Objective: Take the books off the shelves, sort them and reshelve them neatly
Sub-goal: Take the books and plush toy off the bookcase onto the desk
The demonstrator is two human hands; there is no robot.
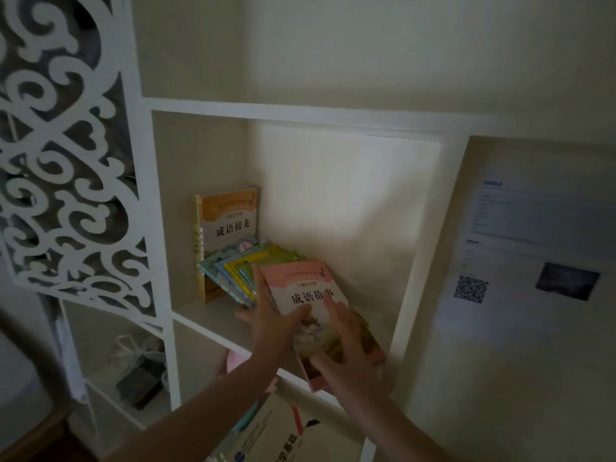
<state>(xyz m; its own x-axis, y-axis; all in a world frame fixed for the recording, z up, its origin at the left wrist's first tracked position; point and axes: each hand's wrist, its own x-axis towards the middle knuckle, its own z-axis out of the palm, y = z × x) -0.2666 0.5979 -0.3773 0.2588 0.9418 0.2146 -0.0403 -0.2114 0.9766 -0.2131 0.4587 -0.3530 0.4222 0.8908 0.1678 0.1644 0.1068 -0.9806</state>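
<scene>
Right hand (346,358) on pink book (300,281), white shelf (206,325)

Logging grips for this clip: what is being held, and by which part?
The pink book: the left hand grips its left edge, thumb on the cover; the right hand rests straight fingers on the cover.

Two hands (271,328) (350,358); one upright orange book (230,215); one pink book (296,283); about four leaning books (238,270); one wall notice (520,228).

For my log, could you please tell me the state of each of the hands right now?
Left hand: gripping the pink paperback book by its left edge.
Right hand: open, fingers pressing on its cover.
</scene>
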